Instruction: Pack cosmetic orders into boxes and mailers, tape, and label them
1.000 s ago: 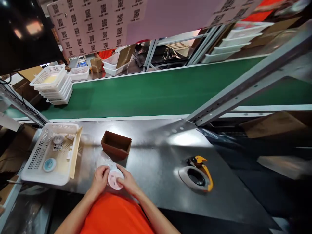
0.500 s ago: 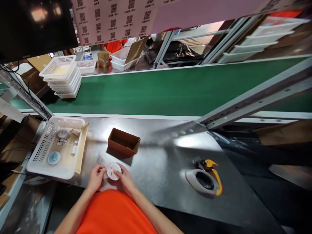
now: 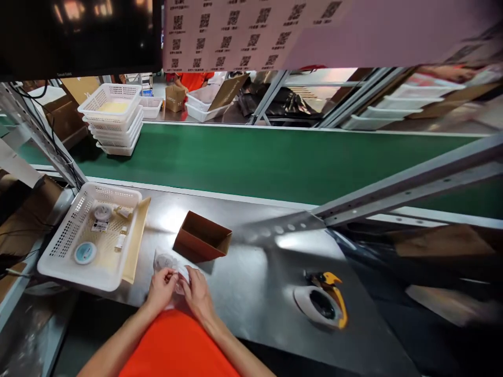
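Note:
Close to my body at the table's near edge, my left hand (image 3: 162, 287) is closed, its fingertips pinching clear plastic wrap (image 3: 162, 258). My right hand (image 3: 197, 290) meets it from the other side, with its fingers closed around a white round tub (image 3: 183, 271). Most of that tub is hidden by fingers and plastic. The crinkled wrap spreads on the metal table just beyond my fingertips. An open brown cardboard box (image 3: 202, 238) stands right beyond my hands.
Left of my hands, a white basket (image 3: 51, 262) holds round tubs and small packages, with a padded envelope (image 3: 135, 246) along its right side. A tape dispenser (image 3: 322, 303) lies on the right. Beyond runs a green conveyor (image 3: 236, 162) bearing stacked baskets (image 3: 118, 125). A metal post (image 3: 393, 183) slants at right.
My right hand has turned inward over the white tub, whose flat face showed before and is now mostly covered. Both hands have come closer together. The camera view has shifted.

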